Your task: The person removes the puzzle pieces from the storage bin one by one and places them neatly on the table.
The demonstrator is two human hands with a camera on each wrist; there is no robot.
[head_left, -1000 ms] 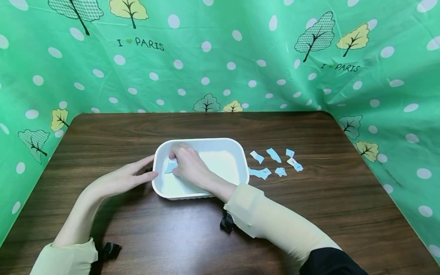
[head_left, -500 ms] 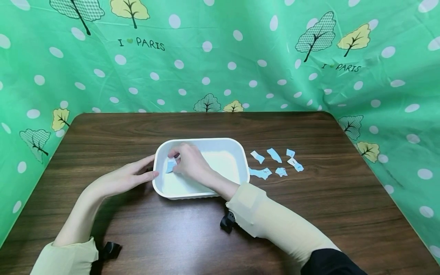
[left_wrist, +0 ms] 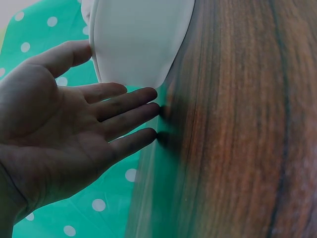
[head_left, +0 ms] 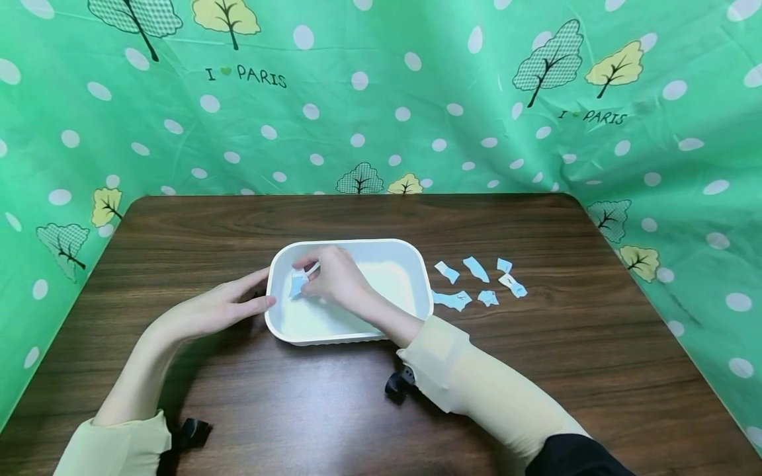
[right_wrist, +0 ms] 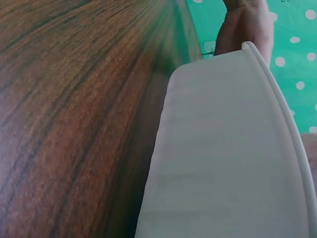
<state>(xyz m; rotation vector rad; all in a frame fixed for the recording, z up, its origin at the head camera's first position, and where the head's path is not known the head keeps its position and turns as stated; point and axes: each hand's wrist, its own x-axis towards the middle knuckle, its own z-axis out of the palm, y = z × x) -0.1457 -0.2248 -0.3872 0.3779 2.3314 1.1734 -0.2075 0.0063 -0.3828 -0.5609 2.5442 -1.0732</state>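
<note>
A white plastic tray point(head_left: 381, 325) stands on the wooden table. Inside it, near the left end, my right hand point(head_left: 336, 281) pinches a torn piece of pale blue and white paper point(head_left: 297, 284) between thumb and fingers. My left hand point(head_left: 220, 307) touches the tray's left end, thumb at the rim and fingers extended. In the left wrist view that left hand point(left_wrist: 64, 119) lies with straight fingers along the tray's end wall point(left_wrist: 133, 44). The tray's long outer wall point(right_wrist: 213, 148) fills much of the right wrist view and hides the right hand's fingers.
Several torn pieces of blue and white paper lie on the table right of the tray, among them a long piece point(head_left: 451, 300) close to its wall and a strip point(head_left: 475, 269) farther back. A green patterned curtain point(head_left: 381, 99) hangs behind the wooden table point(head_left: 208, 231).
My right hand has drawn slightly right and up inside the tray, and more of the paper piece shows beside its fingers. The left hand stays at the tray's end.
</note>
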